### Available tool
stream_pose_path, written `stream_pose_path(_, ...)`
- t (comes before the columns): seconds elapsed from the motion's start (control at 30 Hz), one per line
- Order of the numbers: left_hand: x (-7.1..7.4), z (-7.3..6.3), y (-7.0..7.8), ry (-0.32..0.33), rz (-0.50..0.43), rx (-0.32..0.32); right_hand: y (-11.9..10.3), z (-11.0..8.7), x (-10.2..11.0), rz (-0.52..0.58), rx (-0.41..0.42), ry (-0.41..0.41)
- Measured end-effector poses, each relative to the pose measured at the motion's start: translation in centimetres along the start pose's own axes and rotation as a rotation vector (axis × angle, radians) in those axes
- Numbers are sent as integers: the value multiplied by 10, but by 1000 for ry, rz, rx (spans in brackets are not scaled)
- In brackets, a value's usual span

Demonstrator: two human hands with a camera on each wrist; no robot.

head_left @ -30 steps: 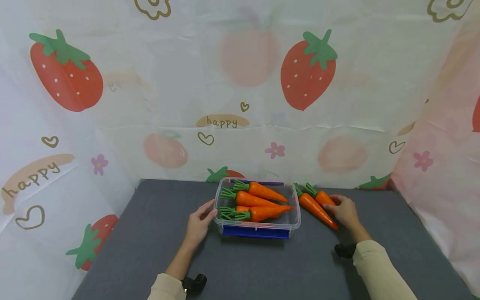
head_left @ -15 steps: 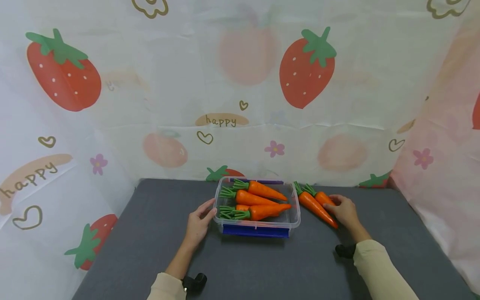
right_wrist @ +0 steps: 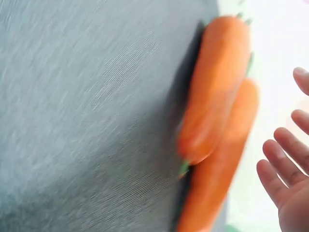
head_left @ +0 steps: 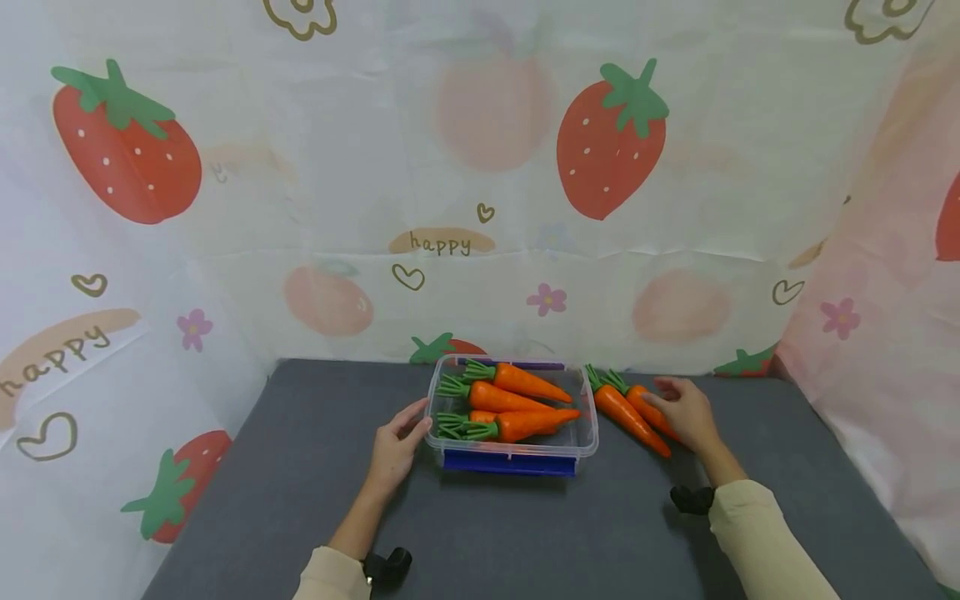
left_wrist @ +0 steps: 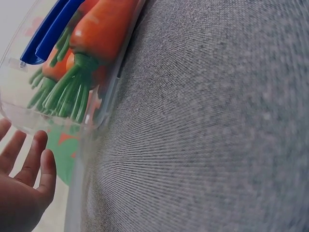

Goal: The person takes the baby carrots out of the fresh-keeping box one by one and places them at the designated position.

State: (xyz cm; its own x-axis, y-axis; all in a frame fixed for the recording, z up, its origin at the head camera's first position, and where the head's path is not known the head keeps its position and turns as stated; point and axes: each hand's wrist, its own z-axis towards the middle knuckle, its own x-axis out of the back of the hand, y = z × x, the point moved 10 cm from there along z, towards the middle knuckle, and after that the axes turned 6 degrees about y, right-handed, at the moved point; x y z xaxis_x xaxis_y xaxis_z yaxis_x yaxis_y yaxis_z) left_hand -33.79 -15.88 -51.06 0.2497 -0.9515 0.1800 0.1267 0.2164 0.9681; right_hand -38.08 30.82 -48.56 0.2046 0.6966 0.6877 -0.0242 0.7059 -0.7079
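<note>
In the head view a clear plastic box (head_left: 512, 448) with blue side clips holds several orange carrots (head_left: 527, 423) with green stem tops. My left hand (head_left: 396, 443) touches the box's left end, its fingers fairly straight in the left wrist view. To the right of the box, two more carrots lie side by side on the cloth: a front carrot (head_left: 628, 421) and a rear carrot (head_left: 643, 405). Over the rear one's tip end is my right hand (head_left: 688, 417). The right wrist view shows its fingers (right_wrist: 277, 159) spread and apart from both carrots.
A dark grey cloth (head_left: 510, 533) covers the table. Behind it hangs a pale curtain (head_left: 337, 200) printed with strawberries and flowers, which also runs down both sides. Black wrist straps (head_left: 390, 567) sit on both arms.
My right hand has loosened from the rear carrot and lifted slightly up and right, showing more of it. My left hand and the box stay in place; the head view shifts a little.
</note>
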Motion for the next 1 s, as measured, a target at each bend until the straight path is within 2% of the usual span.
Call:
stream_pose_path(0.17, 0, -1, -1, -3, -3, -3, -26, -5, 3, 19, 54, 12)
stream_pose_path(0.4, 0, -1, -1, -9, -2, 5, -64, -11, 3, 41, 175, 32)
stream_pose_path(0.7, 1, -1, -1, -7, 5, 18, -108, -15, -11, 99, 303, -35)
stream_pose_path(0.73, 0, -1, 0, -12, 8, 13, -112, -16, -12, 100, 313, -38)
stream_pose_path(0.93, 2, -11, 31, -41, 5, -6, -133, -21, -23, 117, 369, -73)
stream_pose_path(0.97, 2, -12, 34, -38, -1, -8, -137, -21, -26, 117, 383, -82)
stream_pose_path(1.0, 2, -11, 31, -32, -4, -7, -140, -22, -28, 115, 398, -88)
